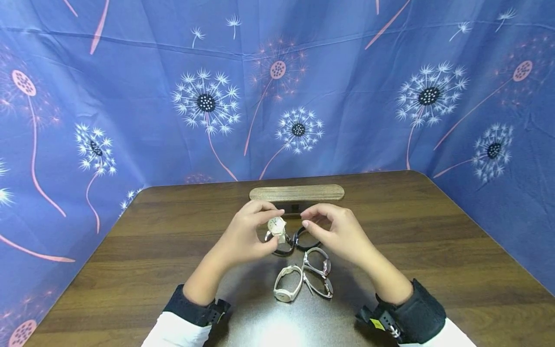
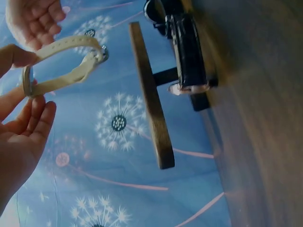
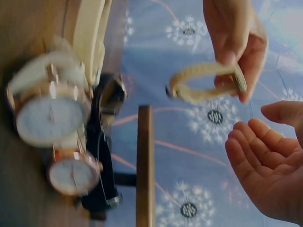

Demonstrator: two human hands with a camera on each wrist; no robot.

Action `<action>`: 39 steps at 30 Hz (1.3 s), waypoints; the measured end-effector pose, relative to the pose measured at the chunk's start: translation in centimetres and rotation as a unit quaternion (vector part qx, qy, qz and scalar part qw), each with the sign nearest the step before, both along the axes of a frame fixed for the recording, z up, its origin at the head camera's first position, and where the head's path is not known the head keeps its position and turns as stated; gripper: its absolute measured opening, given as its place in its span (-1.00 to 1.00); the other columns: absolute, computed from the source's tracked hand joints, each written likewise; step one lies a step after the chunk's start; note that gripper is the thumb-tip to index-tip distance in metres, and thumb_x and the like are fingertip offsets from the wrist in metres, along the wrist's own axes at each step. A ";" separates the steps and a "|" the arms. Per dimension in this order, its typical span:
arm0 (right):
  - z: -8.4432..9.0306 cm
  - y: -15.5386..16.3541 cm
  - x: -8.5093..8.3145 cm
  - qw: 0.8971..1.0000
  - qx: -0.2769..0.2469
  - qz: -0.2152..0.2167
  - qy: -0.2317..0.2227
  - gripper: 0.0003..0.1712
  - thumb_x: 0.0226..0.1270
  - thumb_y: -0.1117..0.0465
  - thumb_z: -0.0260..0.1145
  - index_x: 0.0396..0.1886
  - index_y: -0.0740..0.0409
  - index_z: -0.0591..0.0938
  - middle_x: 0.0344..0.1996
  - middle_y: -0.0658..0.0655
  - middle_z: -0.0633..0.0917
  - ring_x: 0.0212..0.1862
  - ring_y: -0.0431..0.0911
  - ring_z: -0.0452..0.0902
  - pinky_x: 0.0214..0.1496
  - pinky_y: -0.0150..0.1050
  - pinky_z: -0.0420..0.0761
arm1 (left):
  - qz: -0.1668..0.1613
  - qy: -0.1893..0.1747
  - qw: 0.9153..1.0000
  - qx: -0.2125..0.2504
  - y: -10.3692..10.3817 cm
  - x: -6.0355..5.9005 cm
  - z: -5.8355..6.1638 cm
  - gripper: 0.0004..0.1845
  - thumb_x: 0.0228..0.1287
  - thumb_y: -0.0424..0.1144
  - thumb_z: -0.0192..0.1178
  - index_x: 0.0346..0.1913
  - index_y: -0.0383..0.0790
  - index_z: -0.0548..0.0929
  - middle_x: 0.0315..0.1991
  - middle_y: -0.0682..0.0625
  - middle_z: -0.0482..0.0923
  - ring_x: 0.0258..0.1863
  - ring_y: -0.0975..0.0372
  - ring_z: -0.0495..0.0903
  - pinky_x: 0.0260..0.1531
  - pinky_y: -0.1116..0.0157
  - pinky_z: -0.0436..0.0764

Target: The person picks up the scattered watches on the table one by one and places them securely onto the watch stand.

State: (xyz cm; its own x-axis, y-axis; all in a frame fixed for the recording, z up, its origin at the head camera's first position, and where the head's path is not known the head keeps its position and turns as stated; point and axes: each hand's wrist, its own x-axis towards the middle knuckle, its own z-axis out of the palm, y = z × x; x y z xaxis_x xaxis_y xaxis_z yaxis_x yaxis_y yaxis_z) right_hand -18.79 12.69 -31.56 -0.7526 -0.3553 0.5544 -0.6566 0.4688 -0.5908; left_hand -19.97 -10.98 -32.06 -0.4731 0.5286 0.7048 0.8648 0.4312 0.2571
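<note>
My left hand (image 1: 244, 236) pinches a cream-strapped watch (image 1: 276, 225) by its case, between thumb and fingers, raised above the table. In the left wrist view the buckled strap (image 2: 61, 86) forms a loop pointing away from the fingers. Across from it, my right hand (image 1: 340, 235) is held in the air with loosely bent fingers and nothing in it. The right wrist view shows its palm (image 3: 272, 161) upturned, apart from the watch.
Behind the hands stands a wooden bar on a dark support (image 1: 297, 193). Below the hands lie two dark-strapped watches (image 1: 309, 247), another cream watch (image 1: 284, 295) and two light-strapped watches (image 1: 328, 287). A blue dandelion-print cloth (image 1: 347, 96) hangs behind the wooden table (image 1: 433, 241).
</note>
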 end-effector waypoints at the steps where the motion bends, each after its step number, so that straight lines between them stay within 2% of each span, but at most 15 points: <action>1: 0.0 -0.2 0.2 1.000 -0.014 0.011 -0.020 -0.87 0.23 0.36 0.37 -0.22 0.22 0.70 -0.31 0.02 0.74 -0.30 -0.20 0.64 -0.26 -0.21 0.67 | -0.002 0.008 1.000 0.003 0.2 0.0 0.0 -0.52 -0.15 -0.38 0.42 -0.02 -0.33 0.70 -0.12 -0.05 0.57 -0.07 0.16 0.51 -0.03 0.25 0.53; 5: -0.1 -0.8 0.7 0.992 -0.058 0.054 -0.101 -0.83 0.28 0.36 0.34 -0.16 0.32 0.68 -0.27 0.11 0.74 -0.29 -0.13 0.64 -0.26 -0.25 0.67 | -0.007 0.039 0.999 0.016 0.9 0.1 0.0 -0.54 -0.15 -0.39 0.41 -0.04 -0.35 0.70 -0.14 -0.07 0.56 -0.10 0.14 0.51 -0.05 0.27 0.52; 10: -0.1 -1.1 0.8 0.981 -0.087 0.069 -0.162 -0.80 0.32 0.35 0.30 -0.11 0.38 0.66 -0.23 0.22 0.73 -0.29 -0.09 0.68 -0.22 -0.24 0.69 | -0.009 0.068 0.997 0.020 1.4 0.0 -0.1 -0.55 -0.15 -0.39 0.39 -0.05 -0.38 0.70 -0.13 -0.10 0.56 -0.10 0.11 0.51 -0.04 0.27 0.52; 15: -0.4 -1.4 0.6 0.969 -0.120 0.082 -0.199 -0.80 0.34 0.37 0.27 -0.17 0.47 0.64 -0.34 0.22 0.72 -0.36 -0.11 0.67 -0.24 -0.13 0.71 | -0.012 0.085 0.996 0.009 1.9 0.2 -0.2 -0.56 -0.12 -0.38 0.37 -0.05 -0.38 0.70 -0.12 -0.10 0.55 -0.09 0.11 0.50 -0.03 0.28 0.51; 19: -0.7 -1.4 0.6 0.963 -0.136 0.084 -0.216 -0.81 0.34 0.37 0.27 -0.22 0.50 0.63 -0.44 0.19 0.70 -0.43 -0.14 0.62 -0.34 -0.23 0.68 | -0.012 0.092 0.996 0.006 2.1 0.4 -0.3 -0.55 -0.14 -0.38 0.37 -0.05 -0.37 0.69 -0.12 -0.09 0.55 -0.09 0.12 0.50 -0.03 0.27 0.51; 23: -0.7 -1.4 0.7 0.956 -0.149 0.075 -0.239 -0.80 0.33 0.34 0.28 -0.23 0.47 0.64 -0.46 0.21 0.70 -0.46 -0.20 0.58 -0.41 -0.30 0.63 | -0.012 0.094 0.995 0.012 2.3 0.5 -0.4 -0.53 -0.14 -0.39 0.38 -0.03 -0.36 0.68 -0.09 -0.09 0.54 -0.09 0.12 0.50 -0.03 0.28 0.50; 28: -0.5 -1.3 0.7 0.947 -0.170 0.073 -0.264 -0.78 0.35 0.31 0.27 -0.21 0.47 0.63 -0.46 0.19 0.69 -0.48 -0.17 0.55 -0.41 -0.33 0.59 | -0.019 0.075 0.996 0.039 2.3 0.5 -0.6 -0.47 -0.13 -0.37 0.44 0.04 -0.36 0.65 -0.06 -0.09 0.55 -0.05 0.13 0.50 0.02 0.27 0.49; 31: -0.5 -1.3 0.7 0.932 -0.205 0.087 -0.286 -0.78 0.35 0.35 0.24 -0.20 0.50 0.61 -0.47 0.14 0.69 -0.46 -0.17 0.57 -0.38 -0.34 0.61 | -0.018 0.058 0.996 0.058 2.2 0.4 -0.8 -0.39 -0.16 -0.31 0.52 0.08 -0.36 0.62 -0.04 -0.09 0.57 -0.01 0.12 0.51 0.07 0.26 0.49; 33: -0.5 -1.4 0.7 0.917 -0.235 0.104 -0.304 -0.82 0.36 0.38 0.22 -0.21 0.49 0.61 -0.47 0.11 0.68 -0.44 -0.17 0.59 -0.35 -0.34 0.63 | -0.016 0.049 0.996 0.067 2.1 0.3 -0.9 -0.34 -0.19 -0.27 0.56 0.09 -0.36 0.61 -0.03 -0.09 0.58 0.00 0.12 0.53 0.10 0.25 0.48; 36: -0.6 -1.4 0.7 0.895 -0.274 0.132 -0.327 -0.87 0.36 0.41 0.19 -0.23 0.43 0.61 -0.47 0.08 0.67 -0.41 -0.17 0.61 -0.32 -0.35 0.64 | -0.018 0.038 0.996 0.075 2.0 0.1 -1.2 -0.33 -0.22 -0.25 0.60 0.07 -0.35 0.62 -0.04 -0.09 0.61 0.00 0.13 0.55 0.12 0.27 0.49; 39: -0.7 -1.3 0.7 0.881 -0.291 0.154 -0.339 -0.90 0.37 0.41 0.17 -0.24 0.36 0.61 -0.46 0.08 0.67 -0.40 -0.18 0.61 -0.32 -0.37 0.64 | -0.022 0.032 0.996 0.079 2.0 0.1 -1.4 -0.36 -0.21 -0.26 0.60 0.04 -0.35 0.63 -0.06 -0.08 0.64 -0.02 0.14 0.58 0.11 0.30 0.50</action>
